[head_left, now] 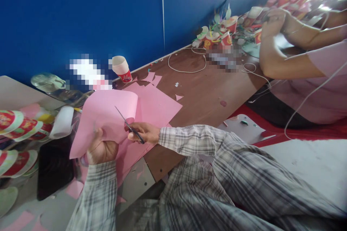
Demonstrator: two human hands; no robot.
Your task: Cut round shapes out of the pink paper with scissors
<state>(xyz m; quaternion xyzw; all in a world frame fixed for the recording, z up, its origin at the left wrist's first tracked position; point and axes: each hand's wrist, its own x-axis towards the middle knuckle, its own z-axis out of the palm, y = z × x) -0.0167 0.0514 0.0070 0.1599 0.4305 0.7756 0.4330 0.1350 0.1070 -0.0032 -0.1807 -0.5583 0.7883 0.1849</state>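
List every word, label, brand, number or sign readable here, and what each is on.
None can be read.
Stacked cups: white markings on red, too small and blurred.
Left cups: print on red, too blurred.
Far cups: yellowish marks, too small.
Pink sheet: no writing visible.

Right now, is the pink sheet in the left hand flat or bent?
Bent: the pink sheet curves over at its upper right side, and the left hand holds it.

Head camera faces forward, down (close above table (197, 83)).
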